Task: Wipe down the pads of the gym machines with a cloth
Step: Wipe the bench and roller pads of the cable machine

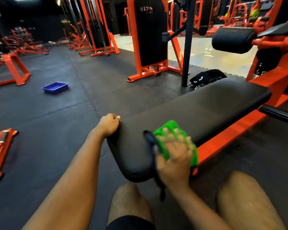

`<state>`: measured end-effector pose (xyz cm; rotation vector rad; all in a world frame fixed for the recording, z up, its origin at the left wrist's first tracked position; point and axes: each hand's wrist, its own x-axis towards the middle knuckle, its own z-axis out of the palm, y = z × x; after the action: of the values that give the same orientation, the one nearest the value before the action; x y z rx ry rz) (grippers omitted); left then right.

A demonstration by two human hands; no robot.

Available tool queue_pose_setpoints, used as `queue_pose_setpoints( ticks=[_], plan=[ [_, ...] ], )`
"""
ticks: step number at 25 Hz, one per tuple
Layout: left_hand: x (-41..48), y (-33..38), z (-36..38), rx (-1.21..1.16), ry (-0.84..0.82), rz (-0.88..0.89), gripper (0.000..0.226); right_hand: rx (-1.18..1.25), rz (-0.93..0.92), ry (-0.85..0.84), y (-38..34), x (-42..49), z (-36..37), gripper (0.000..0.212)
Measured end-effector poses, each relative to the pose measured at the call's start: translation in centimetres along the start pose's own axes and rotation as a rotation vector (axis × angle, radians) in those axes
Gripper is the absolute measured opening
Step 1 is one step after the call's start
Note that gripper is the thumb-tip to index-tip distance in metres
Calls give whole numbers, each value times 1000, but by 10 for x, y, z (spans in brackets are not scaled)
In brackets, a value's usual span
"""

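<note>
Firmly brace the pad [198, 110] with the left hand [109, 124], curled over its corner; the right hand [175, 153], spread flat, presses the cloth [171, 126] at lower centre. Overlap strokes lengthwise.

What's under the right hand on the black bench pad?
A green cloth, pressed on the bench pad by the right hand. The cloth's middle and the pad beneath it are covered.
</note>
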<state>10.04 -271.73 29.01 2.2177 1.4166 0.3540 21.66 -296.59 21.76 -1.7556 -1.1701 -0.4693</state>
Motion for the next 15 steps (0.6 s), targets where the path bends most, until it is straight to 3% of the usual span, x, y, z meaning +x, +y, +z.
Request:
queue_pose_setpoints(
  ticks=[3, 6, 11, 15],
  plan=[
    [-5, 14, 12, 193, 54, 5, 44, -41, 273, 94, 78, 53, -14, 41],
    [-8, 29, 23, 319, 79, 22, 49, 38, 503, 196, 76, 56, -5, 45],
    [11, 45, 35, 341, -33, 37, 53, 205, 381, 272, -25, -21, 25, 44],
    [24, 72, 50, 317, -97, 134, 52, 148, 496, 307, 34, 22, 21, 54]
  ],
)
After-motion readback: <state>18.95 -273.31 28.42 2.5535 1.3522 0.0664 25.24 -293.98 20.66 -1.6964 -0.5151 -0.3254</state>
